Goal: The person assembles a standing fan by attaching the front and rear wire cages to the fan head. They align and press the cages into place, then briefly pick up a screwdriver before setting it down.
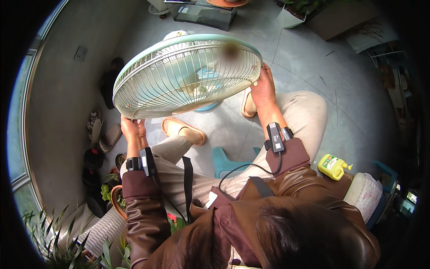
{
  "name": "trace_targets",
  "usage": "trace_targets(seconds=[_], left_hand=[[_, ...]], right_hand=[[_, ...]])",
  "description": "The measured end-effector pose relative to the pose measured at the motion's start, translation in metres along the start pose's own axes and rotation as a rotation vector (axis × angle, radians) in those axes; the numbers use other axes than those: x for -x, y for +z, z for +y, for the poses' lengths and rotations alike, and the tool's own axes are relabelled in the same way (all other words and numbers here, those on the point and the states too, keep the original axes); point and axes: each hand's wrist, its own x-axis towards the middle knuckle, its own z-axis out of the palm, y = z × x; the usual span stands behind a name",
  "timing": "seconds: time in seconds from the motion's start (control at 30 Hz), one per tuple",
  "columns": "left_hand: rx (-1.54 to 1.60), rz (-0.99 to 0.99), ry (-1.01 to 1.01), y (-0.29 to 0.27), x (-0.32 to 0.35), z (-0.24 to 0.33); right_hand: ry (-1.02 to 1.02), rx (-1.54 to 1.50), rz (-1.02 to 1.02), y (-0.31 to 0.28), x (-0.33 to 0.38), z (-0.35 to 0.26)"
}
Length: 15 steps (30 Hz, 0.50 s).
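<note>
In front of me is an electric fan [179,76] with a round white wire grille and a pale blue-green rim, tilted so the grille leans toward me. Pale blades show through the wires. My left hand [133,130] is closed on the lower left edge of the fan, with its fingertips partly hidden by the grille. On the opposite side, my right hand [263,85] grips the rim at the right end. The fan's stand is mostly concealed behind the grille; a blue piece [208,106] shows just under it.
A blue-green plastic stool [226,161] stands on the grey tiled floor below me. To my right is a yellow jug [332,167]. Potted plants [118,199] and several shoes [109,138] line the left wall. A glass tank [204,13] sits at the far side.
</note>
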Motion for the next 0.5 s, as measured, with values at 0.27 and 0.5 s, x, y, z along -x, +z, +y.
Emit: trace_targets(seconds=[0.27, 0.5], left_hand=[[-0.063, -0.062, 0.028, 0.012, 0.017, 0.008], [-0.152, -0.222, 0.011, 0.007, 0.013, 0.026]], right_hand=[[-0.076, 0.02, -0.17, 0.012, 0.007, -0.013], [-0.048, 0.157, -0.186, 0.023, 0.014, -0.034]])
